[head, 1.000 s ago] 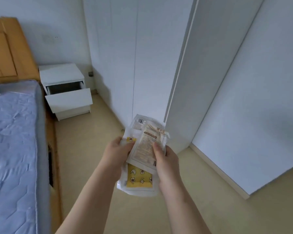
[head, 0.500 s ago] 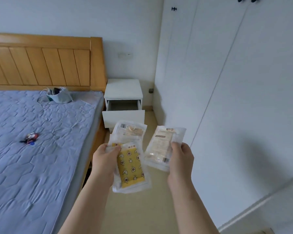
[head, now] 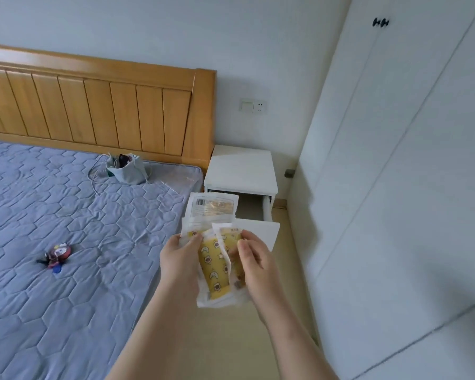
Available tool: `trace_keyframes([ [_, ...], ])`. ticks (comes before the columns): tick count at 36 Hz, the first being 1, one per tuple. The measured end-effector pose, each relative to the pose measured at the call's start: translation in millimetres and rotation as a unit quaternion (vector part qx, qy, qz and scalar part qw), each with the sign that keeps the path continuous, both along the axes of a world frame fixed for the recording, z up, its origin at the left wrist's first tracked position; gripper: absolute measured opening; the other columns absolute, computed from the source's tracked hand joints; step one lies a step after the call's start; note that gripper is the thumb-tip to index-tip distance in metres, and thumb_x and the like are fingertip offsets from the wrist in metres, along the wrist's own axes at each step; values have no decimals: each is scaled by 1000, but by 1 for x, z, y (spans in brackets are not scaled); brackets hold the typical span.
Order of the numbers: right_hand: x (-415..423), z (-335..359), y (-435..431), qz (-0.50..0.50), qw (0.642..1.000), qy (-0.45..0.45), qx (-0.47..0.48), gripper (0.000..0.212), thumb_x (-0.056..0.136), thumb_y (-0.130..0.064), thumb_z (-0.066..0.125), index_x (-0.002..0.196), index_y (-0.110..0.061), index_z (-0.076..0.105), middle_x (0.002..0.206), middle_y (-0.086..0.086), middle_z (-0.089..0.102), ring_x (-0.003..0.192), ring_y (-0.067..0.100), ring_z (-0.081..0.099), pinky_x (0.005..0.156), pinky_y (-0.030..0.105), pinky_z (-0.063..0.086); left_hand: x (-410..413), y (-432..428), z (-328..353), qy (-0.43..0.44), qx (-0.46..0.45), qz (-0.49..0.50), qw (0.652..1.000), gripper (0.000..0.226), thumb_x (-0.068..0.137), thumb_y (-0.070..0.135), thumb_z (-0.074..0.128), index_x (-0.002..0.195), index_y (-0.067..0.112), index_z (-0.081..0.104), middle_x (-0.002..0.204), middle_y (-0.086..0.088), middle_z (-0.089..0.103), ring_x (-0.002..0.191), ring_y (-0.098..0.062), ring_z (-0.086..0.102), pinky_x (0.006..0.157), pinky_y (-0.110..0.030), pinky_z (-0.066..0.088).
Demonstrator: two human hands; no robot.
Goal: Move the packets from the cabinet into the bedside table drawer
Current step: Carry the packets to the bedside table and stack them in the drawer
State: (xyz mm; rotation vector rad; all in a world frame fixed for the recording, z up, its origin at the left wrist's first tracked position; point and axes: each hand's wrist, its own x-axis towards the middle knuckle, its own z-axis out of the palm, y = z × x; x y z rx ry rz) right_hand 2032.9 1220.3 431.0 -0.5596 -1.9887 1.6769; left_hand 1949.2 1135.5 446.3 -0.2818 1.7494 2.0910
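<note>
I hold a small stack of clear packets in front of me, above the floor. My left hand (head: 180,256) grips the left edge of the stack: a yellow patterned packet (head: 214,272) in front and a pale labelled packet (head: 213,208) sticking up behind it. My right hand (head: 254,260) pinches another packet (head: 232,237) against the stack's right side. Just beyond the packets stands the white bedside table (head: 242,170), its top drawer (head: 258,231) pulled open. The white cabinet (head: 395,187) fills the right side, its doors closed.
A bed with a blue quilted mattress (head: 66,242) and wooden headboard (head: 93,111) lies to the left. On it sit a grey pouch with cables (head: 126,168) and a small colourful toy (head: 56,255). Beige floor runs between bed and cabinet.
I have come closer to the bedside table. My right hand, which held its packet apart from the others, has brought it back against the stack in my left hand.
</note>
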Motion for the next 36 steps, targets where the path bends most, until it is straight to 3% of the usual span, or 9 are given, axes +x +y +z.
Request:
trace_keyframes([
  [2, -40, -1, 18, -22, 999, -15, 40, 18, 91, -21, 59, 96, -38, 59, 116, -23, 54, 109, -1, 54, 94, 33, 49, -36, 16, 6, 14, -4, -5, 1000, 2, 92, 13, 58, 93, 13, 58, 80, -6, 65, 65, -19, 61, 56, -29, 53],
  [4, -71, 2, 34, -31, 999, -26, 19, 44, 86, -22, 66, 118, -46, 47, 127, -19, 48, 119, 11, 51, 98, 42, 48, -71, 34, 11, 35, -5, -9, 999, 4, 92, 13, 58, 96, 13, 59, 79, -4, 65, 61, -16, 61, 46, -23, 50],
  [8, -115, 4, 69, -18, 990, -95, -102, 83, 81, -21, 73, 146, -31, 21, 123, -12, 51, 108, 10, 57, 90, 29, 50, -123, 69, 7, 30, -9, -25, 999, 4, 91, 12, 59, 95, 11, 58, 81, -5, 65, 64, -18, 63, 52, -27, 50],
  [13, -166, -15, 115, 2, 976, -155, -152, 65, 75, -25, 78, 125, -27, 37, 104, -10, 63, 90, 2, 62, 68, 19, 52, -171, 113, -10, 3, -21, -40, 999, 6, 92, 11, 58, 87, 13, 57, 82, -7, 65, 67, -20, 62, 57, -32, 53],
  [18, -228, -30, 168, 49, 972, -184, -140, 60, 71, -28, 81, 118, -27, 43, 107, -8, 64, 97, 10, 64, 85, 34, 55, -228, 162, -26, -23, -23, -35, 999, 3, 92, 14, 58, 88, 14, 57, 82, -7, 66, 63, -20, 64, 46, -29, 51],
  [22, -271, -38, 230, 72, 971, -190, -128, 59, 72, -29, 81, 118, -28, 43, 106, -10, 63, 94, 6, 62, 68, 21, 52, -268, 215, -33, -60, 5, -31, 998, 5, 91, 11, 60, 87, 11, 57, 87, -13, 67, 71, -26, 65, 65, -41, 56],
  [26, -310, -49, 288, 91, 963, -218, -129, 61, 71, -32, 80, 119, -27, 43, 104, -11, 64, 90, 3, 62, 65, 18, 51, -308, 265, -44, -120, 43, -4, 992, 8, 89, 10, 62, 84, 9, 55, 95, -19, 68, 84, -36, 67, 77, -52, 54],
  [31, -357, -73, 324, 104, 949, -274, -115, 81, 49, -55, 81, 118, -21, 56, 102, -8, 70, 92, 10, 68, 83, 37, 57, -356, 295, -70, -169, 35, 9, 985, 9, 91, 17, 60, 85, 11, 57, 110, -22, 64, 105, -43, 61, 90, -66, 44],
  [36, -389, -96, 339, 72, 939, -309, -135, 50, 72, -30, 80, 109, -19, 50, 104, -5, 66, 94, 12, 65, 81, 31, 55, -394, 313, -103, -194, 22, 8, 981, 9, 93, 12, 55, 86, 8, 54, 99, -20, 64, 86, -36, 63, 83, -58, 50],
])
